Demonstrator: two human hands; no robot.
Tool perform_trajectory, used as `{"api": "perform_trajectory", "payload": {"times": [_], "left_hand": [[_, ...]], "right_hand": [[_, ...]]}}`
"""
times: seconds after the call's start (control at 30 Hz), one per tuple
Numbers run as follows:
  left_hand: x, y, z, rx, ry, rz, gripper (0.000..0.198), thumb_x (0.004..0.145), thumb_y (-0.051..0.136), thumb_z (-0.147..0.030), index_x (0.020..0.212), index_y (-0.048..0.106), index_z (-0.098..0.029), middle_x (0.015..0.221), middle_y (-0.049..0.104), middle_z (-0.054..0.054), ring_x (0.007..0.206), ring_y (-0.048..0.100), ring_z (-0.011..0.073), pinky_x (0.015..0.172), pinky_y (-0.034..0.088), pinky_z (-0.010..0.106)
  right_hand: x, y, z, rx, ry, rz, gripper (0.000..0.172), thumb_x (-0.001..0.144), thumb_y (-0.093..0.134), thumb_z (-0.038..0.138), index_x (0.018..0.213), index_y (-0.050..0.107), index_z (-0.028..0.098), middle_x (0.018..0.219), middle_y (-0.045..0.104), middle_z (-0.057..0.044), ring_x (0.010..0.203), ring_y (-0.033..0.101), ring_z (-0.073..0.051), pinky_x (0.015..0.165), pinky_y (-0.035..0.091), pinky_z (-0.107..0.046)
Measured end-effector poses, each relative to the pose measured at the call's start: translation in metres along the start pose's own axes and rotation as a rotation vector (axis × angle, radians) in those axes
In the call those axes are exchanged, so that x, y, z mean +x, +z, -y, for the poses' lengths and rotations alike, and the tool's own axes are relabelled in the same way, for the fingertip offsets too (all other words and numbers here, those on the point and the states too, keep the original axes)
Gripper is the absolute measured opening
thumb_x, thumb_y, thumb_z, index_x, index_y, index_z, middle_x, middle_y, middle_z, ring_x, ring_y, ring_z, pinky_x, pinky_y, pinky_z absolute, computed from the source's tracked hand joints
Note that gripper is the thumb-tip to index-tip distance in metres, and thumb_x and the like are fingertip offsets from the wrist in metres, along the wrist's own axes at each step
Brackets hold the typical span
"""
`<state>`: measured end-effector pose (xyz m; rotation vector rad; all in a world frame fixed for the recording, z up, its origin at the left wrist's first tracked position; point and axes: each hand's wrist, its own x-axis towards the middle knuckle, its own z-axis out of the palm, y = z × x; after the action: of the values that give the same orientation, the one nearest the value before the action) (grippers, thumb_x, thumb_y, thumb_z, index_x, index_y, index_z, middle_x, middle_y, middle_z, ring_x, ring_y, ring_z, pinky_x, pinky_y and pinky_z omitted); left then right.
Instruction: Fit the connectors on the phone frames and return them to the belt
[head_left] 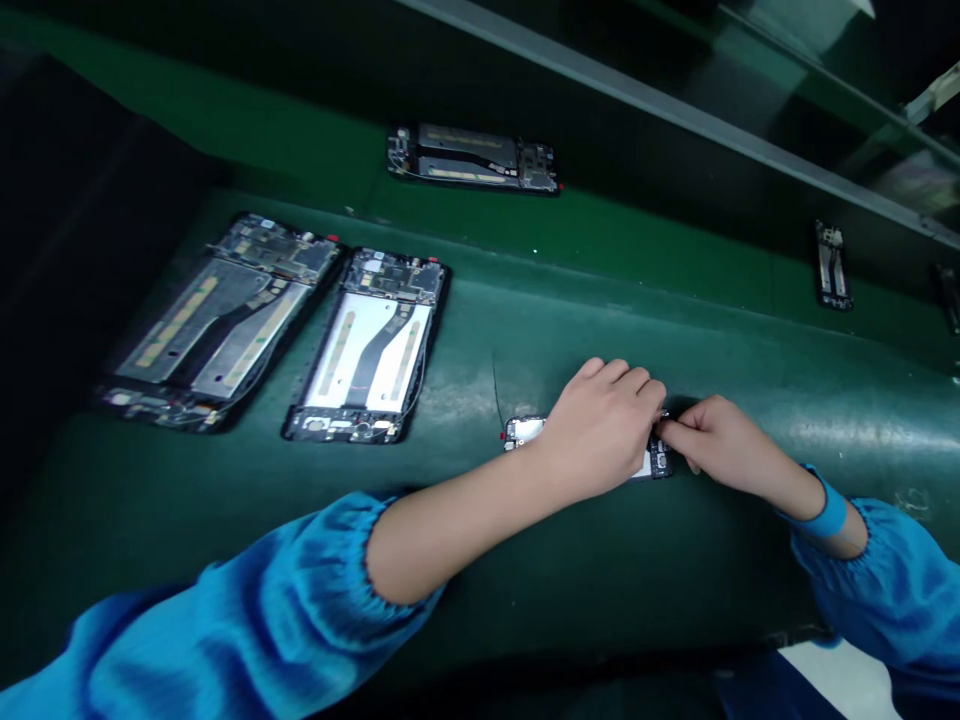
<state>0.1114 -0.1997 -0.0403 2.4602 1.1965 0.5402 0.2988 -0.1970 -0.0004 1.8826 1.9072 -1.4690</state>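
An opened smartphone lies flat on the green work surface, turned sideways, its inner parts facing up. My left hand covers its middle, with the fingers curled over the far side near the right end. Only the phone's two ends show around that hand. At the right end my right hand has thumb and forefinger pinched together at the phone's edge. Whatever lies between those fingertips is hidden. A thin dark line, perhaps a wire, runs up from the phone's left end.
Two more opened phones, a left one and a right one, lie at my left. On the far green strip rest another opened phone and a smaller-looking one. A grey rail crosses behind.
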Motion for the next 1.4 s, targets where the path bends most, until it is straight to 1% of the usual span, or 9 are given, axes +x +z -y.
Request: {"api": "perform_trajectory", "payload": {"times": [0.1,0.27,0.53,0.73,0.8,0.93,1.07,1.17,1.4], "left_hand": [[0.0,-0.002,-0.002,-0.026,-0.064,0.014,0.015,0.093,0.049,-0.015,0.084,0.061,-0.015,0.084,0.065,0.007,0.079,0.055,0.023,0.073,0.034,0.037],[0.002,-0.007,0.006,-0.19,-0.035,0.043,0.013,0.092,0.051,-0.013,0.085,0.061,-0.017,0.088,0.067,0.004,0.078,0.054,0.0195,0.072,0.035,0.034],[0.001,0.0,0.004,-0.106,-0.017,-0.007,0.014,0.091,0.05,-0.012,0.083,0.06,-0.016,0.087,0.066,0.006,0.077,0.053,0.02,0.072,0.035,0.035],[0.001,0.001,-0.001,-0.069,-0.098,-0.066,0.013,0.092,0.052,-0.016,0.086,0.062,-0.016,0.084,0.066,0.006,0.079,0.055,0.0226,0.072,0.036,0.036],[-0.005,-0.006,0.001,-0.065,-0.085,-0.102,0.014,0.095,0.052,-0.019,0.098,0.065,-0.016,0.095,0.068,0.007,0.088,0.057,0.0242,0.075,0.037,0.037],[-0.029,-0.02,0.007,0.007,0.088,-0.104,0.025,0.103,0.047,-0.027,0.116,0.067,-0.02,0.122,0.065,0.011,0.113,0.056,0.03,0.091,0.039,0.044],[-0.048,-0.02,0.011,0.083,0.197,-0.026,0.046,0.101,0.054,-0.049,0.137,0.061,-0.021,0.145,0.055,0.015,0.134,0.046,0.0363,0.108,0.032,0.055],[-0.05,-0.015,0.012,0.13,0.221,-0.003,0.059,0.099,0.055,-0.059,0.146,0.055,-0.024,0.156,0.045,0.015,0.142,0.04,0.0383,0.115,0.026,0.06],[-0.046,-0.012,0.013,0.14,0.189,0.009,0.063,0.098,0.05,-0.064,0.148,0.054,-0.026,0.16,0.041,0.015,0.144,0.04,0.0387,0.116,0.027,0.061]], "right_hand": [[-0.001,0.0,-0.001,-0.034,-0.039,-0.04,0.051,0.093,0.056,0.03,0.043,0.048,0.019,0.038,0.042,0.003,0.037,0.035,-0.008,0.041,0.025,-0.022],[0.005,-0.009,0.0,0.133,0.129,0.139,0.047,0.095,0.059,0.032,0.05,0.058,0.018,0.035,0.046,0.003,0.03,0.036,-0.007,0.037,0.027,-0.019],[0.009,-0.008,0.004,0.169,0.165,0.168,0.046,0.095,0.058,0.029,0.05,0.058,0.018,0.035,0.049,0.003,0.027,0.035,-0.006,0.034,0.025,-0.017],[0.007,-0.011,-0.003,0.038,-0.031,0.058,0.045,0.09,0.061,0.028,0.047,0.053,0.018,0.039,0.039,0.005,0.039,0.036,-0.008,0.042,0.024,-0.022],[-0.002,-0.015,-0.004,0.119,-0.165,0.039,0.039,0.094,0.059,0.034,0.059,0.062,0.018,0.052,0.05,0.002,0.049,0.045,-0.011,0.049,0.033,-0.023],[-0.025,-0.011,-0.008,0.174,-0.483,-0.213,0.037,0.107,0.046,0.037,0.094,0.076,0.02,0.085,0.064,-0.005,0.08,0.06,-0.019,0.075,0.047,-0.03],[-0.036,0.007,-0.016,-0.062,-0.652,-0.284,0.028,0.109,0.047,0.03,0.102,0.071,0.017,0.087,0.065,-0.007,0.08,0.06,-0.02,0.075,0.046,-0.032],[-0.031,0.01,-0.023,-0.314,-0.727,-0.341,0.031,0.108,0.052,0.03,0.084,0.067,0.017,0.075,0.061,-0.006,0.071,0.055,-0.02,0.067,0.042,-0.033],[0.001,0.007,-0.034,0.01,-0.851,-0.533,0.028,0.105,0.053,0.015,0.079,0.06,0.019,0.068,0.055,-0.001,0.061,0.053,-0.016,0.058,0.04,-0.03]]}}
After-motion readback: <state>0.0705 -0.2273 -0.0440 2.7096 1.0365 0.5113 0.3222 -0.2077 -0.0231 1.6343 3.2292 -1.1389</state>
